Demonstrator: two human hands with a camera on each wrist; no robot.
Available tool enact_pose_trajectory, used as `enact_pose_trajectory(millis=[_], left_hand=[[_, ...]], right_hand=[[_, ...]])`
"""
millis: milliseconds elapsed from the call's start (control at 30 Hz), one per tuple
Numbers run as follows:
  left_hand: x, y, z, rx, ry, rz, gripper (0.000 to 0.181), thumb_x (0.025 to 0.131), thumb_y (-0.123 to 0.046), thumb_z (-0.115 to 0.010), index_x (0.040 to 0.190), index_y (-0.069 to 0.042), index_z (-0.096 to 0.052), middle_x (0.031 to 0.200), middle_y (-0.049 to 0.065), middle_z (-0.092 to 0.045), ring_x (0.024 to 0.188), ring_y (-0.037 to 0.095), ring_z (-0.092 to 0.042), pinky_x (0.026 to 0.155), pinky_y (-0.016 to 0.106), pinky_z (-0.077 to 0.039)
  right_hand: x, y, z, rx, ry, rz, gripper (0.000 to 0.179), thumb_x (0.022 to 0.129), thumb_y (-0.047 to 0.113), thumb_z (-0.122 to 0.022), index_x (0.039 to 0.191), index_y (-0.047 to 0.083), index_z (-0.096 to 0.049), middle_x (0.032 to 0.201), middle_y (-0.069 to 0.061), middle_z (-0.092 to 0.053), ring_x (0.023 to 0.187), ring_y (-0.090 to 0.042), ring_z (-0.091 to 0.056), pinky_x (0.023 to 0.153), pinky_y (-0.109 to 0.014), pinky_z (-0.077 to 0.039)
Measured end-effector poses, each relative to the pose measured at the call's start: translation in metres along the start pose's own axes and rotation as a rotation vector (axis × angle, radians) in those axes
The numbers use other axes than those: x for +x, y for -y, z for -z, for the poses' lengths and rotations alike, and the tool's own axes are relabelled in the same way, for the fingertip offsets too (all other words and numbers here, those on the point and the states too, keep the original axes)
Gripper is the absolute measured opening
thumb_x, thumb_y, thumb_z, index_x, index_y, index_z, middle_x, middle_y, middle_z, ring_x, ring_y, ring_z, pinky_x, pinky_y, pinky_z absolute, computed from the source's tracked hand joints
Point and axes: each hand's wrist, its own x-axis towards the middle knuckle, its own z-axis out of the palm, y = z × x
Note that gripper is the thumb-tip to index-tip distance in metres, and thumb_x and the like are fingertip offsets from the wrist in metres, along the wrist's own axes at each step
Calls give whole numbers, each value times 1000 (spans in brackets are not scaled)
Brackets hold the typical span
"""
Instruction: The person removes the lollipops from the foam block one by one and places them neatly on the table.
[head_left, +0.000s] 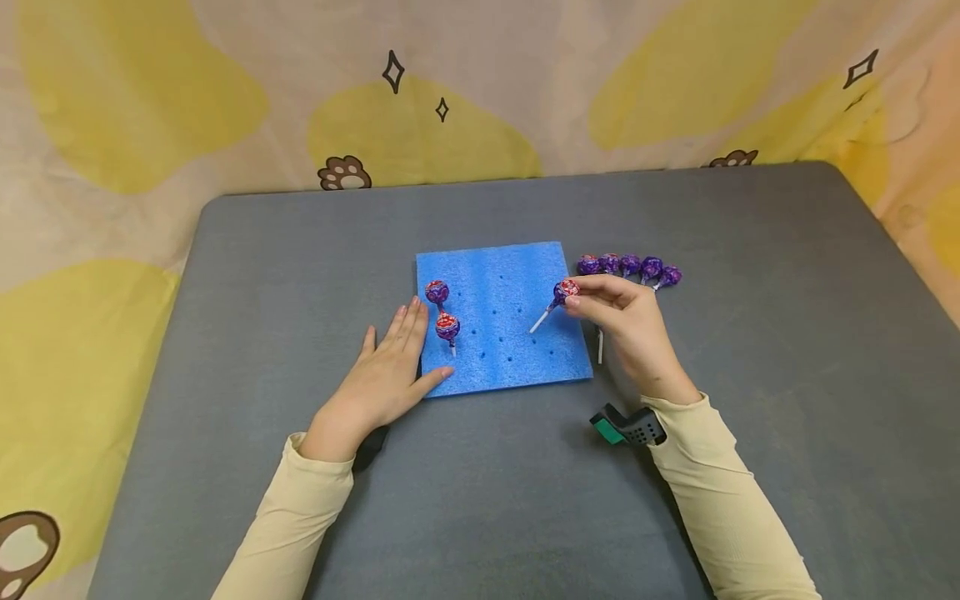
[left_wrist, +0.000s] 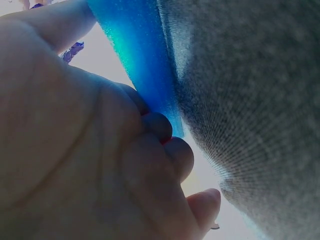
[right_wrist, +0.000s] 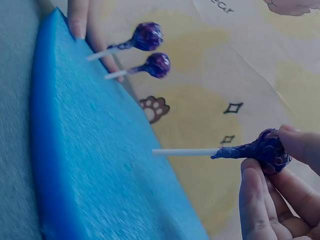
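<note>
My left hand [head_left: 382,379] lies along the left edge of a blue foam board [head_left: 525,262], fingers straight and thumb over the near left corner. In the left wrist view the fingertips meet the side of the board. Two lollipops [head_left: 437,292] in purple-and-red wrappers stand stick-down in the board beside that hand. Above the board's right half, my right hand [head_left: 633,333] pinches another lollipop [head_left: 562,292] by its wrapped head. Its white stick slants down to the left; in the right wrist view the stick's tip appears apart from the foam.
Several purple-wrapped lollipops [head_left: 651,267] lie in a row right of the board, partly hidden by my right hand. Small holes dot the foam. A grey table [head_left: 480,500] lies underneath, and a patterned yellow cloth [head_left: 450,142] hangs behind it.
</note>
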Motion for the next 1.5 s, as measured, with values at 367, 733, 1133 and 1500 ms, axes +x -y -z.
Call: enact_pose_trajectory(millis=[367, 733, 1133, 1500], left_hand=[[1, 1, -1, -3, 5, -3, 87, 95, -51, -45, 150, -3, 1, 157, 12, 6, 143, 28, 4, 108, 61, -1], [1, 3, -2, -6, 10, 4, 86, 95, -51, -45, 150, -4, 1, 157, 11, 7, 143, 27, 5, 108, 61, -1], [3, 1, -2, -5, 4, 1, 87, 95, -51, -46, 150, -2, 0, 157, 13, 5, 143, 28, 4, 108, 61, -1], [3, 2, -3, -7, 14, 1, 86, 96, -51, -44, 150, -3, 2, 157, 11, 7, 143, 27, 5, 108, 60, -1]], right_hand=[[1, 14, 26, 25, -25, 1, 19, 85, -10, -62, 94, 3, -73, 89, -6, -70, 76, -14, -67, 75, -27, -54], [1, 23, 36, 98, -60, 19, 16, 83, -11, -64, 92, -2, -72, 87, -8, -69, 74, -15, -67, 74, -27, -54], [-1, 29, 51, 134, -74, 44, 16, 84, -13, -62, 94, -6, -71, 88, -9, -70, 75, -15, -67, 73, -26, -54], [-1, 31, 59, 130, -114, 43, 17, 83, -13, -62, 95, -5, -71, 89, -9, -70, 78, -15, -66, 73, -25, -54]])
